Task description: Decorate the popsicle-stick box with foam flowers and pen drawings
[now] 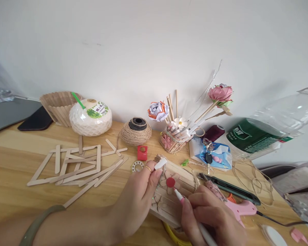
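Observation:
A basket-like piece of wooden sticks point(171, 205), edged with twine, lies tilted at the lower middle. On its side is a flower shape with a red round centre point(170, 182). My left hand point(141, 191) grips the piece's upper left edge and pinches a white marker cap point(160, 163) between thumb and forefinger. In my right hand point(210, 215) is a white marker point(179, 196), its tip at the lower edge of the red circle.
Loose craft sticks point(77, 176) spread at left, near a white coconut point(90, 118). Twine point(136, 131) and a flower-filled holder point(173, 141) stand behind. At right are a cutter point(231, 188), pink glue gun point(242, 208), keys point(208, 159) and a large bottle point(261, 133).

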Demonstrator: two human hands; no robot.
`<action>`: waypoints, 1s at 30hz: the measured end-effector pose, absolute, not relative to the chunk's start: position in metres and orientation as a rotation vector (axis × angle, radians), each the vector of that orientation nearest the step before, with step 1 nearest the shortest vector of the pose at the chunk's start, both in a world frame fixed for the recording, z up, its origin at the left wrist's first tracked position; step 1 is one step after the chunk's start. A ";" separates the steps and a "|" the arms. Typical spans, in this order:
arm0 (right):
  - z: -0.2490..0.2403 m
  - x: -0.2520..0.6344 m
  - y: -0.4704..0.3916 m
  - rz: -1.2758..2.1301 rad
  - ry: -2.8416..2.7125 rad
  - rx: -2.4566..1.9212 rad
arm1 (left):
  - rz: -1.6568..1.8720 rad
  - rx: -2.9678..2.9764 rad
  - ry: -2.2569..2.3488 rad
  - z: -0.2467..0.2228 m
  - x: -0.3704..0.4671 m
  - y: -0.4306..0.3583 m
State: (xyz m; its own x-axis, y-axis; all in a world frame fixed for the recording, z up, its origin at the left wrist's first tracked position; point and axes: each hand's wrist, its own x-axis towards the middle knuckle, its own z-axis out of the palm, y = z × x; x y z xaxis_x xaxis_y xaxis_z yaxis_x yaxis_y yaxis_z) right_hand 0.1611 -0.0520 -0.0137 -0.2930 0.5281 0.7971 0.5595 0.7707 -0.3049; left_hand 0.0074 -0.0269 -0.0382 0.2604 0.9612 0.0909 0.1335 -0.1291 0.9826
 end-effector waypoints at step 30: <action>-0.017 0.162 -0.053 -0.072 -1.943 -0.827 | 1.034 1.543 1.073 -0.039 0.007 -0.026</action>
